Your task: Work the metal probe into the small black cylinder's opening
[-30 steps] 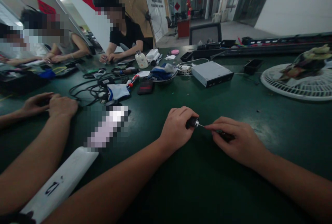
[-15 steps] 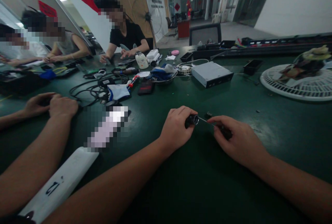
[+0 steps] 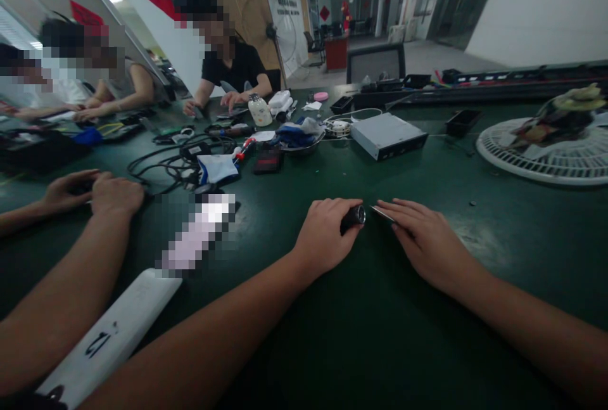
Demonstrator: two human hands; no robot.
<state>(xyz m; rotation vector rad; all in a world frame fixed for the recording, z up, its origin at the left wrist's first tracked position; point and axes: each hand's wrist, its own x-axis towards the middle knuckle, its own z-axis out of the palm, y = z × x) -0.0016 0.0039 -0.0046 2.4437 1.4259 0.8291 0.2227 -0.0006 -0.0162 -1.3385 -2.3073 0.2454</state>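
Near the middle of the green table, my left hand is wrapped round a black cylinder. The cylinder's round, open-looking end faces right. Just to the right, my right hand holds a thin metal tool between thumb and fingers, its tip pointing left at the cylinder's end with a small gap between them. The tool's rear part is hidden by my fingers.
A grey disc drive lies ahead, with a white fan grille at the right. Cables and cloth are left. A neighbour's hands rest beside a white device. Other people sit beyond.
The tool tip has drawn back from the cylinder. My right hand has flattened and its fingers reach further forward, covering the small dark piece behind it. The cylinder has shifted slightly.
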